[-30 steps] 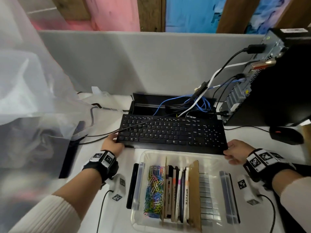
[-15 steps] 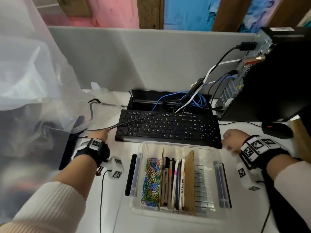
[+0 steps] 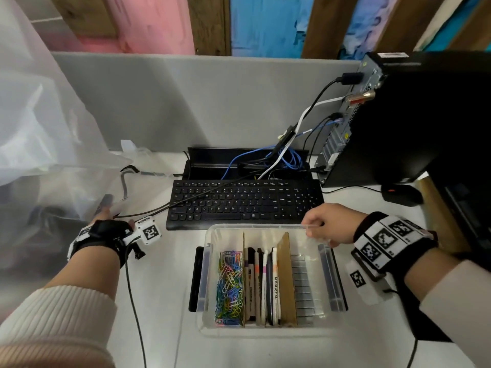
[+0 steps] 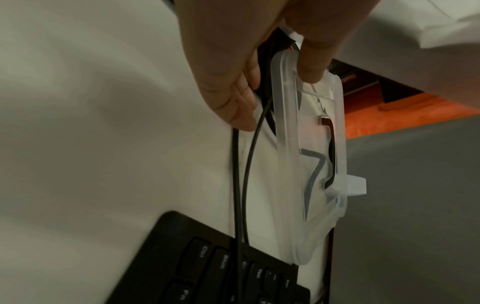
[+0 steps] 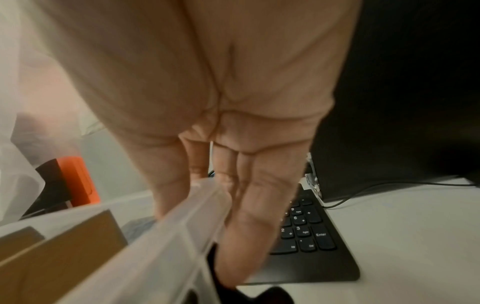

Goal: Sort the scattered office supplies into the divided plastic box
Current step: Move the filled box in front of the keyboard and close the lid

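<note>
The clear divided plastic box [image 3: 255, 226] stands on the white desk in front of me. Cardboard dividers [image 3: 286, 274] split it into compartments: coloured paper clips [image 3: 229, 285] on the left, markers [image 3: 261, 282] in the middle, grey staple strips [image 3: 303, 282] on the right. My right hand [image 3: 324, 227] grips the box's far right rim [image 5: 182, 222], thumb inside and fingers outside. My left hand [image 3: 102, 216] reaches out to the left of the keyboard. There it pinches the edge of a translucent plastic lid [image 4: 311, 144] between thumb and fingers [image 4: 233, 98].
A black keyboard [image 3: 244, 203] lies just behind the box, with a cable tray and blue and white cables [image 3: 279, 160] behind it. A black computer tower [image 3: 425, 115] and a mouse [image 3: 402, 193] stand at the right. A large plastic sheet [image 3: 39, 128] fills the left side.
Both hands have left the keyboard's ends. The left hand moved left and took the lid's edge. The right hand came onto the box's far right rim.
</note>
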The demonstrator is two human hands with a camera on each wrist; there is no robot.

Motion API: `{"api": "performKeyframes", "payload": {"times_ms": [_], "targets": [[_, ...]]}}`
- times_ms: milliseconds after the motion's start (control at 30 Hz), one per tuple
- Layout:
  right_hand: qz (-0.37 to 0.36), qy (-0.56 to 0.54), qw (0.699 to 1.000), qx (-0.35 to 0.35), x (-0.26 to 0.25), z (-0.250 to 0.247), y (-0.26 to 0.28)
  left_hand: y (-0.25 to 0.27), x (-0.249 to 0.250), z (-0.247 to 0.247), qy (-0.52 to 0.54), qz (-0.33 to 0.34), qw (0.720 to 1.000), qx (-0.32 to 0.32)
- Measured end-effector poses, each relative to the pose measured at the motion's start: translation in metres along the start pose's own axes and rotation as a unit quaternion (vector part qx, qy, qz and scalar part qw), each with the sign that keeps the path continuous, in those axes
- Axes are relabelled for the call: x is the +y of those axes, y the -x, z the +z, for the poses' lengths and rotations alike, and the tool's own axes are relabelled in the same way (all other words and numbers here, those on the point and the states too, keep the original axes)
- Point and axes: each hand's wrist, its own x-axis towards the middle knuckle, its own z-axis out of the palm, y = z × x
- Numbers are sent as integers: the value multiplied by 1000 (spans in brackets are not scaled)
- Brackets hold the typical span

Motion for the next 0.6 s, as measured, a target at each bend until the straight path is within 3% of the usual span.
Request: {"api": "performKeyframes", "payload": {"times_ms": [67,133,233,400,467,567,600], "targets": [[5,10,1000,20,0,4,0,20,5,4,16,0,996,-87],[10,15,999,39,0,6,0,28,8,-1,53,8,993,-105],[14,6,998,53,1,7,-1,36,17,1,142,-54,980,-131],[27,-1,996,87,-4,4,-10,14,11,-3,262,-140,952,-79],[30,1,995,92,-6,2,-17,5,5,0,268,-132,953,-46],[30,8,995,96,-9,0,-25,1,-4,9,154,-43,987,6],[30,13,995,98,-11,-1,-26,1,-3,13,147,-65,987,14]]}}
